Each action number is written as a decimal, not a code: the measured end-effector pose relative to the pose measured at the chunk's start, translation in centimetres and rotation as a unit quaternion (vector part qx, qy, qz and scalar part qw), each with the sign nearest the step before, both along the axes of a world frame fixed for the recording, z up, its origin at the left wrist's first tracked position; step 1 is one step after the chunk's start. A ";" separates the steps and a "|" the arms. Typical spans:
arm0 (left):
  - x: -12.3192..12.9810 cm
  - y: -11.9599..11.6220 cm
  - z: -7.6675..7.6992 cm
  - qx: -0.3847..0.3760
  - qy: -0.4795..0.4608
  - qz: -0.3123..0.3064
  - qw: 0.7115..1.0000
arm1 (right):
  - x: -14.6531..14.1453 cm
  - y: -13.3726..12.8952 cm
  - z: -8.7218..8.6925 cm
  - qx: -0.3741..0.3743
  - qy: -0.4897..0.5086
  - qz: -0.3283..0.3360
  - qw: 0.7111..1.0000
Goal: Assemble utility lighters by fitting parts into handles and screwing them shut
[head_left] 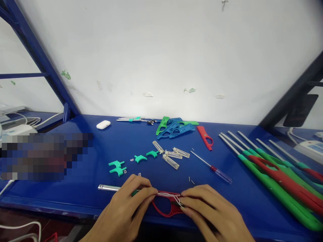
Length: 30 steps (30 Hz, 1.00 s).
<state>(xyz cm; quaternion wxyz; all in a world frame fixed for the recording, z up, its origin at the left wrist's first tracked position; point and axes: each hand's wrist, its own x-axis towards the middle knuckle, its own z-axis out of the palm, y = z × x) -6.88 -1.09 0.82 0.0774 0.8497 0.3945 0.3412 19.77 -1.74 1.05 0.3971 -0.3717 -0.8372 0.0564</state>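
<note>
At the table's front edge lies a red lighter shell (164, 214) with its inner side up. White wires (168, 194) run along its upper edge between both hands. My left hand (131, 205) is closed at the shell's left end, thumb and index finger pinching the wires. A metal tube (108, 188) sticks out to the left from beneath it. My right hand (209, 210) is closed around the shell's right end, its fingertips on the wires and a small dark part. The palms hide both ends of the shell.
Teal triggers (117, 168), clear fuel tanks (171, 161), a screwdriver (222, 174) and small screws (192, 182) lie beyond the hands. Blue and green shells (174, 129), a red shell (205, 137) and a white case (103, 124) are further back. Several long lighters (272, 178) lie right.
</note>
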 end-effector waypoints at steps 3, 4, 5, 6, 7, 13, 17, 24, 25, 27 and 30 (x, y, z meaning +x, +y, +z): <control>-0.1 0.0 -0.2 0.005 -0.006 -0.008 1.000 | 0.0 0.0 -0.1 -0.009 0.002 0.002 1.000; -0.1 0.1 -0.2 0.006 -0.008 -0.010 1.000 | -0.1 0.0 -0.1 -0.009 0.003 0.002 1.000; -0.1 0.1 -0.2 0.005 -0.008 -0.010 1.000 | -0.1 -0.1 -0.1 -0.008 0.005 0.000 1.000; -0.1 0.2 -0.2 0.005 -0.007 -0.010 1.000 | -0.2 -0.1 -0.2 -0.008 0.007 -0.001 1.000; -0.1 0.2 -0.2 0.003 -0.006 -0.010 1.000 | -0.2 -0.1 -0.2 -0.009 0.010 -0.002 1.000; -0.1 0.2 -0.1 0.009 -0.001 -0.013 1.000 | -0.1 -0.2 -0.4 -0.009 0.003 -0.009 1.000; -0.2 0.3 -0.2 0.015 0.000 -0.016 1.000 | -0.1 -0.1 -0.2 -0.011 0.000 0.008 1.000; 0.0 0.1 -0.4 0.004 0.003 -0.014 1.000 | -0.4 0.0 -0.2 -0.032 0.009 0.016 0.999; 0.0 0.0 -0.3 0.006 0.004 -0.014 1.000 | -0.4 0.0 -0.2 -0.035 0.011 0.016 0.999; 0.0 -0.1 -0.1 0.016 0.013 -0.007 1.000 | -0.3 0.1 -0.3 -0.040 0.013 0.016 0.999; -0.8 0.7 0.5 0.039 0.044 0.046 0.997 | -0.1 0.0 -0.3 -0.047 0.017 0.014 0.999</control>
